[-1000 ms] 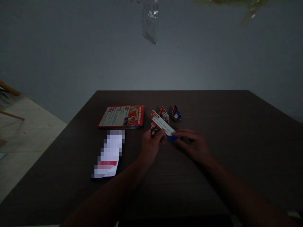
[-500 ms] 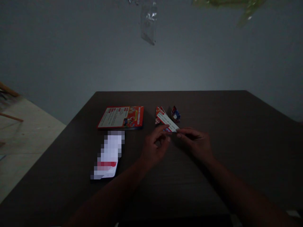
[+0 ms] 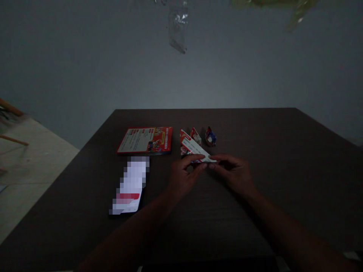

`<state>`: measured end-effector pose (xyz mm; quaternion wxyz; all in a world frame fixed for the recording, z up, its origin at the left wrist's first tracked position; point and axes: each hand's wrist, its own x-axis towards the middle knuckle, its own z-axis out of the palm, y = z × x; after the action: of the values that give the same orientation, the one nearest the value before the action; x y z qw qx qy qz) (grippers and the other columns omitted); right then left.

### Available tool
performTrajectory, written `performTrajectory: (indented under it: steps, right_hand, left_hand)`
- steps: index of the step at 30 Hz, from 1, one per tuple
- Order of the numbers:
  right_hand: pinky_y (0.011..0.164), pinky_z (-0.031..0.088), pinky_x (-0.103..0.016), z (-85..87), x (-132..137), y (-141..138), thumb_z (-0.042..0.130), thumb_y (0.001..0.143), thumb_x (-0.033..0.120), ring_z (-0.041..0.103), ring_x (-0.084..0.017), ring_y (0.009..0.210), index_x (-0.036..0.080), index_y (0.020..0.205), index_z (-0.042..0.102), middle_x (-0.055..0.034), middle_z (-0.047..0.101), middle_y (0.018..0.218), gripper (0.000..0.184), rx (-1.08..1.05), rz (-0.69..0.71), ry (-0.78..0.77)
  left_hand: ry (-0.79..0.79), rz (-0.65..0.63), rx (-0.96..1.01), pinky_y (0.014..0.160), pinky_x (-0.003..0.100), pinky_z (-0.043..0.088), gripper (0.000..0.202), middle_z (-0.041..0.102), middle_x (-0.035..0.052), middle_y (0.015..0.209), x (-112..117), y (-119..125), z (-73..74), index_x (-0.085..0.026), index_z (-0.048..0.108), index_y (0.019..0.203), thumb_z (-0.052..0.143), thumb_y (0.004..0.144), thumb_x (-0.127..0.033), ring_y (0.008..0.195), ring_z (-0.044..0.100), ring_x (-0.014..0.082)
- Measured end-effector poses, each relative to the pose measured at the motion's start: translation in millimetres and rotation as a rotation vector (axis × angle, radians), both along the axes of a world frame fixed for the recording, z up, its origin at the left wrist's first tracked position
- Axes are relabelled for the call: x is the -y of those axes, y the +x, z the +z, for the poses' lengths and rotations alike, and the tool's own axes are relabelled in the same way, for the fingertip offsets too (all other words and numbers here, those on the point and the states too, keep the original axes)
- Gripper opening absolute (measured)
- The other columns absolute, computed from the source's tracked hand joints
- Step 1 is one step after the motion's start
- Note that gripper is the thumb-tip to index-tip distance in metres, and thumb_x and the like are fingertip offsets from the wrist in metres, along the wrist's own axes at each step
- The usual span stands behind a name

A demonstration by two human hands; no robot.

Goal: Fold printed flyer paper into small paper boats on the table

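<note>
Between my hands is a folded sheet of printed paper [image 3: 193, 146], white and red, in a triangular shape with its long sloping edge running down to the right. My left hand [image 3: 185, 174] pinches its lower edge between thumb and fingers. At the right corner, my right hand [image 3: 234, 170] grips the same paper, its fingertips close to those of my left. Just behind stands a small folded paper piece [image 3: 196, 136], partly hidden by the sheet. Another small folded piece [image 3: 210, 137], red and blue, sits a little to its right on the table.
A stack of red and white printed sheets [image 3: 144, 140] lies at the left on the dark table [image 3: 283, 151]. Nearer me is a phone [image 3: 130, 185] with its screen lit and blurred. A clear plastic bag [image 3: 178, 28] hangs on the grey wall behind.
The folded paper has shifted slightly left and towards me. My left fingers, loosely apart before, now pinch its lower edge. The small folded piece behind it shows more.
</note>
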<state>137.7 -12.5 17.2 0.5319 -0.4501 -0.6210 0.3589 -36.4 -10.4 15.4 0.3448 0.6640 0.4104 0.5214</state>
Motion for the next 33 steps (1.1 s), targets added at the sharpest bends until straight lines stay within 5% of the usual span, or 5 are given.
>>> performTrajectory:
  steps: [33]
  right_hand:
    - [0.058,0.052,-0.025,6.1,5,-18,0.079,0.061,0.024,0.064,-0.013,0.061,0.023,0.076,0.075,-0.0013,0.074,0.071,0.016,-0.276,-0.125,-0.173]
  left_hand:
    - [-0.08,0.09,0.212,0.07,0.029,0.054,0.01,0.073,0.0047,0.082,7,11,1.2,-0.017,0.071,0.083,0.07,0.076,-0.024,0.076,0.067,0.017]
